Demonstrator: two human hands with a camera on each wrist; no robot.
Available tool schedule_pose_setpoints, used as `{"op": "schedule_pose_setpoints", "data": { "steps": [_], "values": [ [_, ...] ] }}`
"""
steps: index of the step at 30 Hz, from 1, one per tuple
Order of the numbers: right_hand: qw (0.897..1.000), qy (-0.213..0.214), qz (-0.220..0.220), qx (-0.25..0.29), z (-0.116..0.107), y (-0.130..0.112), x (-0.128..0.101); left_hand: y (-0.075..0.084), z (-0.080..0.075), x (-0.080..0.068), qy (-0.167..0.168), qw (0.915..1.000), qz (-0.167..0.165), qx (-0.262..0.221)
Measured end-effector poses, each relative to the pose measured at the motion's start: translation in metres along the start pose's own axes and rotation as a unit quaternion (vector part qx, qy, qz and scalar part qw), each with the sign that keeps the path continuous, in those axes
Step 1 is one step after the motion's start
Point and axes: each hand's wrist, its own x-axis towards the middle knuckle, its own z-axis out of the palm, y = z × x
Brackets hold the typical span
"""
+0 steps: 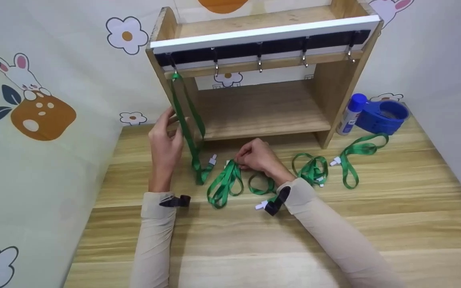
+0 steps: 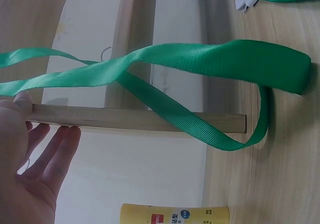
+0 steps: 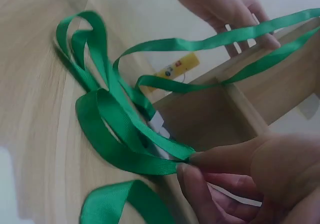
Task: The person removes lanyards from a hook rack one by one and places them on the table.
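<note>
My right hand (image 1: pixel 259 156) pinches one end of a green lanyard (image 1: pixel 224 186) between thumb and forefinger, its loops lying on the table. In the right wrist view the pinched lanyard (image 3: pixel 117 134) folds into several loops. My left hand (image 1: pixel 165 140) holds the left side panel of a wooden shelf (image 1: pixel 266 110), with thumb and fingers on opposite faces of the panel (image 2: pixel 140 119). Another green lanyard (image 1: pixel 179 106) hangs from the leftmost hook (image 1: pixel 174 68), beside the left hand, its lower end and white clip (image 1: pixel 213 160) near the table.
More green lanyards lie rightward: one (image 1: pixel 260 188) partly under the right wrist, a coiled one (image 1: pixel 312 170), and one (image 1: pixel 352 154) at the right. A glue stick (image 1: pixel 350 116) and blue tape dispenser (image 1: pixel 382 116) stand beside the shelf. Several metal hooks (image 1: pixel 260 64) line its front.
</note>
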Motion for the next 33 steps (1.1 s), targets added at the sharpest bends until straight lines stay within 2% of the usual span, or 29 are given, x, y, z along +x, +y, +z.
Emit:
{"op": "schedule_pose_setpoints", "data": {
  "steps": [4,11,16,20,22,24,29,33],
  "values": [
    [0.999,0.019,0.006,-0.029,-0.003,0.005,0.003,0.001,-0.001,0.0,-0.002,1.0,-0.003,-0.002],
    [0.999,0.011,0.001,-0.038,-0.022,0.009,-0.006,0.001,0.001,0.0,-0.002,0.9999,-0.012,-0.007],
    [0.999,0.041,-0.018,-0.007,-0.057,0.007,-0.025,0.001,0.001,0.0,0.003,1.0,-0.005,0.001],
    [0.994,0.1,-0.048,0.003,-0.095,0.005,-0.046,0.0,0.0,-0.001,0.008,1.0,0.001,0.004],
    [0.987,0.144,-0.07,0.005,-0.115,0.004,-0.057,0.0,0.0,-0.001,0.008,1.0,-0.001,-0.001],
    [0.976,0.199,-0.087,0.011,-0.133,0.002,-0.068,0.001,0.0,-0.001,0.011,0.9999,-0.003,-0.007],
    [0.935,0.34,-0.099,0.026,-0.171,-0.002,-0.09,0.002,0.001,-0.001,0.021,0.9997,0.006,-0.009],
    [0.91,0.402,-0.094,0.049,-0.191,0.003,-0.099,0.001,0.002,-0.001,0.023,0.9997,0.012,-0.007]
  ]
}}
